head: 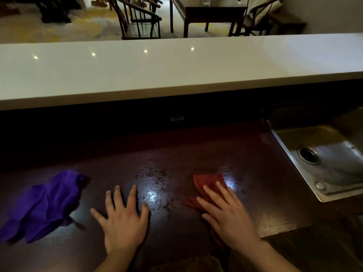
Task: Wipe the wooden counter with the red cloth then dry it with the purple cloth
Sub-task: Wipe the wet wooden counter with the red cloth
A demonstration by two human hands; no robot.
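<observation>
The dark wooden counter (176,154) stretches across the lower half of the view, with wet streaks and a shiny patch near its middle. My right hand (227,214) lies flat on the red cloth (206,183), pressing it onto the wood right of centre; part of the cloth is hidden under the palm. My left hand (122,220) rests flat on the bare counter, fingers spread, holding nothing. The purple cloth (43,205) lies crumpled on the counter at the far left, apart from both hands.
A steel sink (334,173) with a drain is set into the counter at the right. A raised white ledge (176,71) runs along the back. Chairs and a table stand in the room beyond.
</observation>
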